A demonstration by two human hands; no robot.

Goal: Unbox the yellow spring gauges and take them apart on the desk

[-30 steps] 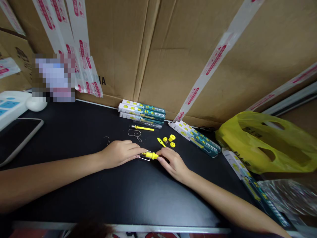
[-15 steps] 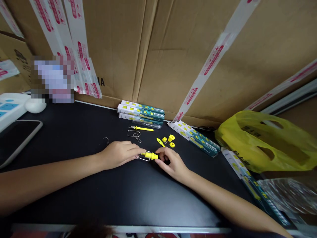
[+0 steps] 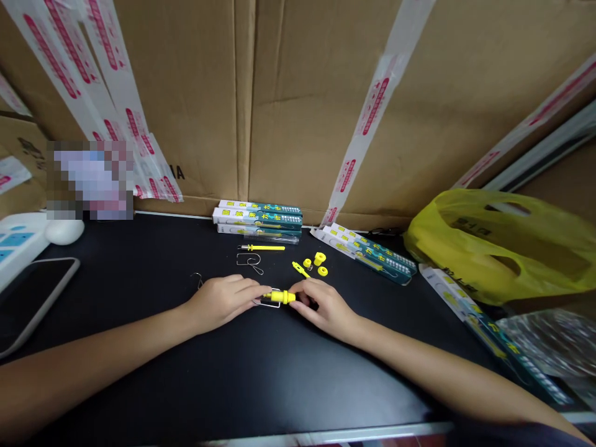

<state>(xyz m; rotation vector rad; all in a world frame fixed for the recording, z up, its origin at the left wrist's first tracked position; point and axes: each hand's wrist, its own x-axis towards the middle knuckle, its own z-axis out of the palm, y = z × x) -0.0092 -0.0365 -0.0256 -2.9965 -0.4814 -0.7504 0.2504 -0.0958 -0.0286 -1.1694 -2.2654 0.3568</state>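
Note:
Low over the black table, my left hand (image 3: 228, 299) is closed around a tubular spring scale, whose yellow end (image 3: 282, 297) sticks out to the right. A bent wire loop (image 3: 269, 305) lies around that end. My right hand (image 3: 328, 307) has thumb and index finger curled against the yellow tip; the other fingers fold under, partly in shadow. Behind my hands lie a yellow rod (image 3: 266, 248), a bent wire piece (image 3: 250, 261), a small yellow hook-like part (image 3: 300, 269) and a few yellow caps (image 3: 320, 259). A thin wire hook (image 3: 198, 279) shows past my left hand.
Spring scale boxes (image 3: 258, 218) are stacked at the back, with more boxes (image 3: 367, 251) to their right. A yellow plastic bag (image 3: 465, 248), another box (image 3: 488, 329) and clear plastic (image 3: 554, 341) occupy the right. A phone (image 3: 35, 301) and power strip (image 3: 21, 239) are left.
The camera view has shifted and tilted a little. My right fingertips have come in slightly against the yellow tip; my left hand keeps its hold.

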